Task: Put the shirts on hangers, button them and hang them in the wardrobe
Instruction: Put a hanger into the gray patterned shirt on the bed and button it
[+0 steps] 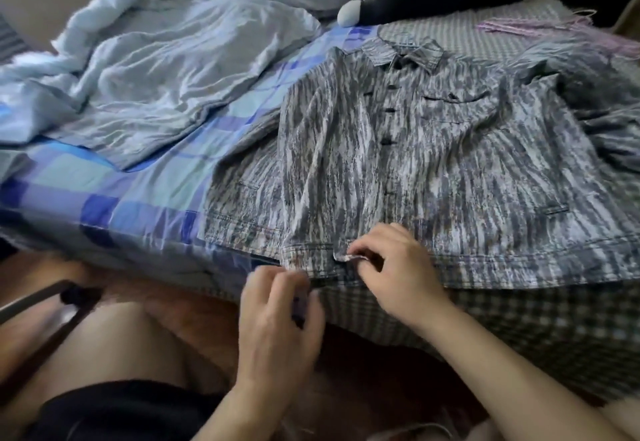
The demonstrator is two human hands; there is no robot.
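Patterned shirt (433, 163) flat on bed (145, 177), hands pinching its hem

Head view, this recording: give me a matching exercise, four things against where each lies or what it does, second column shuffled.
Things:
1. grey patterned shirt
2. pale blue blanket
3. right hand
4. purple hangers

Places or states:
A. crumpled on the far left of the bed
B. pinches the shirt's bottom hem
C. spread flat, front up, collar away from the person
D. on the checked cover, far right, beyond the shirt

Pairs: 1-C, 2-A, 3-B, 4-D
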